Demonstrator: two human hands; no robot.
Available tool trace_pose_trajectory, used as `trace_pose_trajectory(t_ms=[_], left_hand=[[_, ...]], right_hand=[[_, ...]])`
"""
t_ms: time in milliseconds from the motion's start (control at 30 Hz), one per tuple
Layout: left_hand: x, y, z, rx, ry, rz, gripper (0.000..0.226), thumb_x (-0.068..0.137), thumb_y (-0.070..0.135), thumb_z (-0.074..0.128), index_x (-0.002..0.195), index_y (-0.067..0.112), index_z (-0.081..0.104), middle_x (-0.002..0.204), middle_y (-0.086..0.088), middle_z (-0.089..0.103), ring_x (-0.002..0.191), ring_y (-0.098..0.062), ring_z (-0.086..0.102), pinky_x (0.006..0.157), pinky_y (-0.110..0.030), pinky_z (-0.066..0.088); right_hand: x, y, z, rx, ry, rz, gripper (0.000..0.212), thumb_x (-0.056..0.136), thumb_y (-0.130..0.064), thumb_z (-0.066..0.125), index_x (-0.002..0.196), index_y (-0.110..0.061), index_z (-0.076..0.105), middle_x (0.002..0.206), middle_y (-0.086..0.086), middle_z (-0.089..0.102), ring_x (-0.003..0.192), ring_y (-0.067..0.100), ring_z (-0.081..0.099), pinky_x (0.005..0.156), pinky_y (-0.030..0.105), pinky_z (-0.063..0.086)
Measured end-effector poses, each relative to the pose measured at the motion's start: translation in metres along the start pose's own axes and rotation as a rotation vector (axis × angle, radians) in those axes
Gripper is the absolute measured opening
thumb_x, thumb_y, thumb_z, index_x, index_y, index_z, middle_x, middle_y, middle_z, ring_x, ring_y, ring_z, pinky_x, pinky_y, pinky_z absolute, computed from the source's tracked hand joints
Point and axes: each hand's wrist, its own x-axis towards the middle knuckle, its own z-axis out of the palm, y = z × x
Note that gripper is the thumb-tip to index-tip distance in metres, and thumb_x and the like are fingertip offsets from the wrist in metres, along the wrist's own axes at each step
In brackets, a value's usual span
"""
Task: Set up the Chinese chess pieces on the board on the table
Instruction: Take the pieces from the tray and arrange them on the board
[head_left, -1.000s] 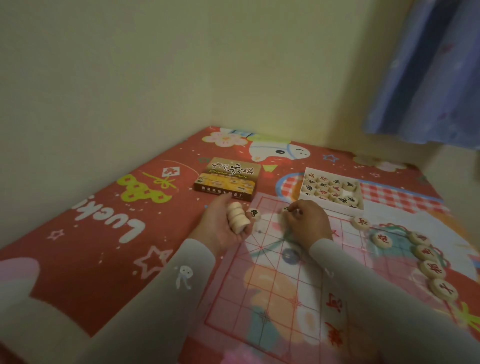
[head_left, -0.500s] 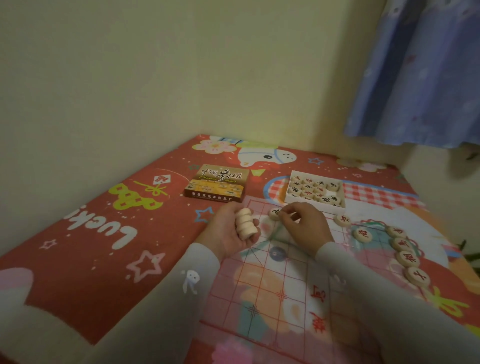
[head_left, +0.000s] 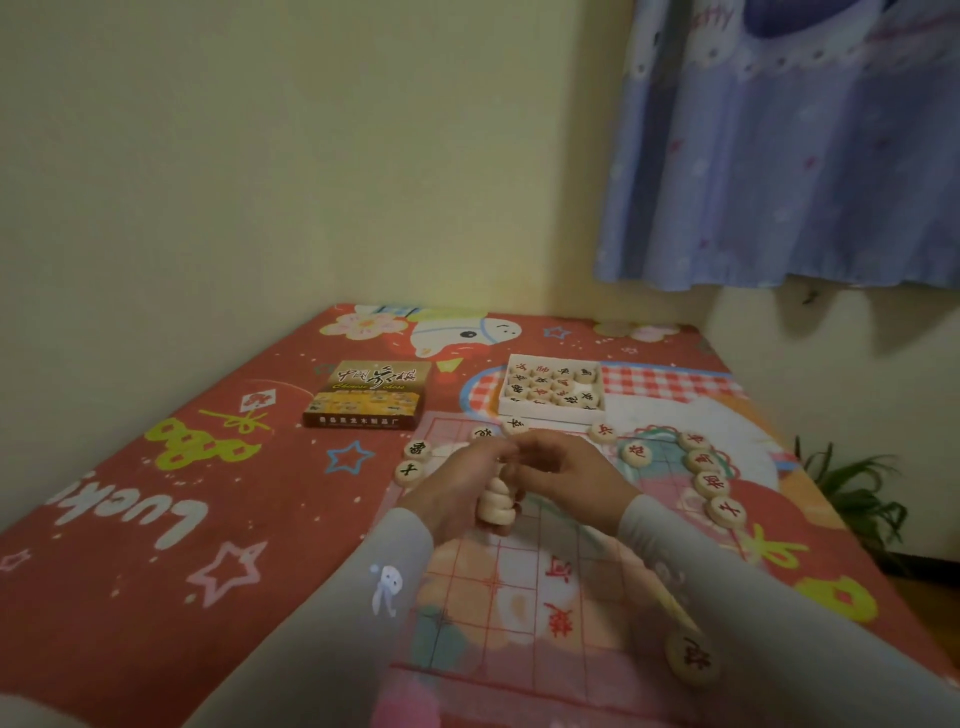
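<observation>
Setup partly done: a curved line of red-marked pieces (head_left: 709, 482) lies right of centre, a few dark-marked pieces (head_left: 418, 449) lie left of the hands, and the translucent board (head_left: 524, 577) fills the lower centre. Left hand (head_left: 457, 493) grips a stack of pieces (head_left: 496, 504) at frame centre; right hand (head_left: 566, 473) pinches at its top, piece hidden. White tray (head_left: 550, 410), upper centre, holds many pieces, so most placements likely remain.
</observation>
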Motion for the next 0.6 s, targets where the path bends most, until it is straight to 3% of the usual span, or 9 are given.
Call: trace_pose_trajectory(t_ms=[100,167,267,400,600], left_hand=[[0.003,-0.002,0.001,-0.059,-0.027,0.024,0.036,0.092,0.043,0.046,0.063,0.022,0.036,0.047,0.005,0.021,0.046,-0.014,0.014,0.053,-0.026,0.021],[0.004,-0.002,-0.004,-0.093,0.047,0.068,0.025,0.089,0.037,0.051,0.07,0.02,0.05,0.056,-0.002,0.034,0.051,-0.017,0.029,0.053,-0.025,0.034],[0.005,-0.002,-0.009,-0.153,0.093,0.097,0.009,0.087,0.027,0.058,0.086,0.018,0.059,0.068,-0.007,0.047,0.053,-0.02,0.044,0.056,-0.03,0.046],[0.007,-0.002,-0.012,-0.022,0.18,0.139,0.028,0.087,0.002,0.056,0.115,0.008,0.057,0.092,-0.016,0.057,0.071,-0.028,0.057,0.066,-0.042,0.053],[0.009,-0.005,-0.019,0.012,0.195,0.14,0.032,0.088,0.0,0.061,0.117,0.009,0.057,0.109,-0.025,0.056,0.078,-0.033,0.062,0.073,-0.045,0.059]], right_hand=[[-0.005,0.0,-0.011,-0.082,0.104,0.033,0.037,0.079,-0.026,0.077,0.114,-0.025,0.065,0.099,-0.006,0.069,0.092,0.009,0.067,0.085,0.025,0.054],[-0.007,0.001,-0.018,-0.182,0.187,0.036,0.043,0.078,-0.026,0.078,0.117,-0.026,0.061,0.1,-0.014,0.065,0.092,0.001,0.063,0.081,0.015,0.05],[-0.013,0.003,-0.026,-0.236,0.273,0.012,0.041,0.078,-0.024,0.077,0.116,-0.026,0.062,0.099,-0.017,0.064,0.092,-0.001,0.061,0.082,0.016,0.052],[-0.014,0.002,-0.027,-0.269,0.314,-0.003,0.036,0.081,-0.022,0.074,0.115,-0.025,0.062,0.103,-0.014,0.064,0.094,-0.001,0.06,0.082,0.017,0.052],[-0.012,0.002,-0.022,-0.307,0.318,0.001,0.031,0.083,-0.025,0.072,0.112,-0.027,0.062,0.102,-0.015,0.063,0.092,-0.002,0.058,0.074,0.013,0.052]])
